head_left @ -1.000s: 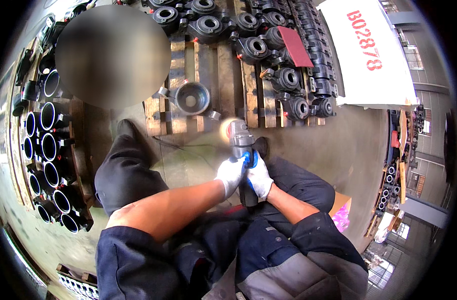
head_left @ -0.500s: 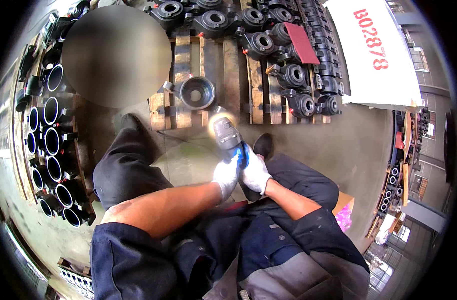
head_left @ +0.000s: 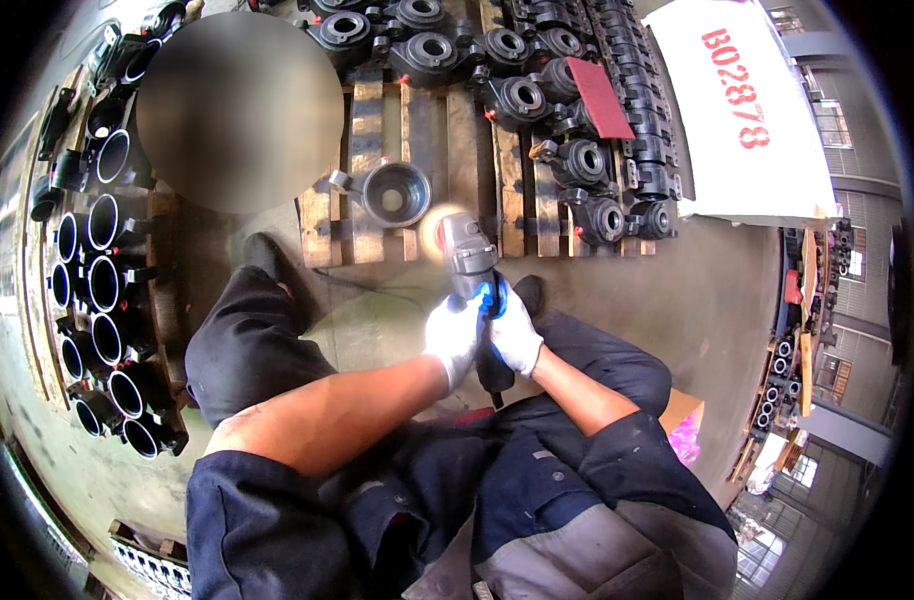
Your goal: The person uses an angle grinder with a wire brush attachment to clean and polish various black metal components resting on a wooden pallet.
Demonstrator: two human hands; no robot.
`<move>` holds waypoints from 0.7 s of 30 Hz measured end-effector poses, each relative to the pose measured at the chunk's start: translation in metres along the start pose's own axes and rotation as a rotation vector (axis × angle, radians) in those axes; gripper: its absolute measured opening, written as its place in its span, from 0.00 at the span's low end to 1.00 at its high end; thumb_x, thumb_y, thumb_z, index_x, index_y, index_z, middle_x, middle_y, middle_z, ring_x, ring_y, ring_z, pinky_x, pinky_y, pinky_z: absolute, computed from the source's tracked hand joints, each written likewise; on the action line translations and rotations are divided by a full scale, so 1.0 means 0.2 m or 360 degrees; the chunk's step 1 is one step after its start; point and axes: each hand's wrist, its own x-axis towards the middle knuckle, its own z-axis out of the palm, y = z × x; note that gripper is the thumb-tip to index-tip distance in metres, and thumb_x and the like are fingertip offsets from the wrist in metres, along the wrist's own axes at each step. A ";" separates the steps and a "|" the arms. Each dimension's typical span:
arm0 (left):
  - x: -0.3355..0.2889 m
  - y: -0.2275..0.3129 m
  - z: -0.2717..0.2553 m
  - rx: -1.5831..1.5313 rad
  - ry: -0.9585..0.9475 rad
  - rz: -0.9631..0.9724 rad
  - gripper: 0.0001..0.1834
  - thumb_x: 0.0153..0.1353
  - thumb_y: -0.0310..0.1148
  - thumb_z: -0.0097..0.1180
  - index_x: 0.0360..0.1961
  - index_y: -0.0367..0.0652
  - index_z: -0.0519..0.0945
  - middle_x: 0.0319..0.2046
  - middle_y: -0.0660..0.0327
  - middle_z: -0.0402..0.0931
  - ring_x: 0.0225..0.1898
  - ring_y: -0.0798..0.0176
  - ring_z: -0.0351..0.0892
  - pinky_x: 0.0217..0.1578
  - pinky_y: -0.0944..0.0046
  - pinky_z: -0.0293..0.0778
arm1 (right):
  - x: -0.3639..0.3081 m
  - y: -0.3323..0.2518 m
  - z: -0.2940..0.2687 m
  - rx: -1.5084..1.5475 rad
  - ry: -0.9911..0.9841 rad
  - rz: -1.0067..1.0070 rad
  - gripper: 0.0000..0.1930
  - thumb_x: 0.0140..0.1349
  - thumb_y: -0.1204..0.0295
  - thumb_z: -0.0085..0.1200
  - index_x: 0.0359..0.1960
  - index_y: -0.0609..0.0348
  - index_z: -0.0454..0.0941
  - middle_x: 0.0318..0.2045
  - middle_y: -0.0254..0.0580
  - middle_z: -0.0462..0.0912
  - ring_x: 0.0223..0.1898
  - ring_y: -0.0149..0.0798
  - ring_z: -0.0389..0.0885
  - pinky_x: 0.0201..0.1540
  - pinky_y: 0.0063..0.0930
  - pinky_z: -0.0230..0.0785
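Observation:
An angle grinder (head_left: 469, 255) with a grey head and a round pale disc (head_left: 435, 234) is held out in front of my body. My left hand (head_left: 454, 335), in a white glove, is closed round its body from the left. The right hand (head_left: 518, 335), also gloved in white, grips it from the other side, with some blue showing between the two. Just beyond the disc, a black hollow cylinder part (head_left: 422, 190) stands with its open end up on a wooden pallet (head_left: 368, 130). Whether the disc touches that part I cannot tell.
Several black cast parts (head_left: 432, 50) crowd the pallet's far and right sides, a dark red flat piece (head_left: 601, 98) lying on them. Black cylinders (head_left: 105, 280) stand at the left. A white box (head_left: 737, 120) is at far right. A cable (head_left: 362, 283) crosses the floor.
Both hands have brought the grinder slightly right and farther from my body. Its head has turned, so the disc now shows more on its left side.

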 end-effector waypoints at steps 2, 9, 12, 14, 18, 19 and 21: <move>0.03 -0.01 0.00 -0.0002 0.0011 -0.0003 0.28 0.66 0.53 0.60 0.49 0.34 0.82 0.42 0.56 0.85 0.42 0.67 0.79 0.45 0.63 0.74 | 0.01 -0.04 -0.01 -0.0249 -0.0062 -0.0111 0.15 0.71 0.76 0.49 0.58 0.58 0.69 0.46 0.34 0.77 0.47 0.28 0.75 0.52 0.28 0.73; 0.02 0.01 -0.02 0.0093 0.0087 -0.0052 0.28 0.66 0.52 0.60 0.49 0.33 0.83 0.42 0.56 0.85 0.42 0.67 0.79 0.45 0.63 0.74 | 0.02 -0.11 0.02 -0.0241 -0.0084 -0.0152 0.16 0.71 0.80 0.49 0.59 0.57 0.69 0.46 0.33 0.76 0.47 0.28 0.75 0.52 0.26 0.73; 0.02 0.04 -0.01 -0.0005 0.0077 -0.0050 0.27 0.65 0.50 0.62 0.49 0.34 0.83 0.42 0.57 0.85 0.42 0.68 0.78 0.45 0.65 0.74 | 0.05 0.00 0.01 -0.0009 -0.0111 -0.0087 0.18 0.71 0.80 0.48 0.61 0.58 0.67 0.48 0.34 0.76 0.48 0.28 0.74 0.52 0.25 0.72; 0.06 0.05 -0.02 -0.0092 0.0084 -0.0021 0.26 0.65 0.49 0.63 0.50 0.35 0.83 0.43 0.59 0.85 0.42 0.69 0.78 0.46 0.65 0.74 | 0.11 0.00 0.02 -0.0034 -0.0105 -0.0065 0.19 0.71 0.80 0.48 0.62 0.58 0.66 0.50 0.35 0.76 0.49 0.28 0.74 0.53 0.25 0.72; 0.13 0.08 -0.04 -0.0254 0.0079 0.0069 0.24 0.64 0.45 0.65 0.52 0.36 0.83 0.44 0.62 0.84 0.43 0.70 0.78 0.47 0.66 0.73 | 0.17 -0.28 0.10 0.0137 -0.0029 0.0132 0.22 0.72 0.80 0.47 0.66 0.58 0.63 0.52 0.38 0.75 0.51 0.30 0.74 0.56 0.26 0.71; 0.17 0.07 -0.04 -0.0305 0.0071 0.0082 0.24 0.64 0.45 0.65 0.52 0.36 0.82 0.45 0.62 0.84 0.43 0.70 0.77 0.48 0.66 0.73 | 0.18 -0.36 0.12 0.0140 -0.0005 0.0184 0.21 0.72 0.77 0.47 0.66 0.57 0.65 0.53 0.39 0.76 0.52 0.31 0.75 0.57 0.28 0.71; 0.21 0.08 -0.05 -0.0411 0.0045 0.0101 0.24 0.64 0.44 0.66 0.53 0.36 0.82 0.45 0.62 0.83 0.43 0.69 0.77 0.48 0.66 0.73 | 0.19 -0.46 0.14 0.0141 0.0049 0.0295 0.19 0.74 0.71 0.46 0.64 0.55 0.67 0.54 0.41 0.79 0.53 0.33 0.77 0.58 0.32 0.71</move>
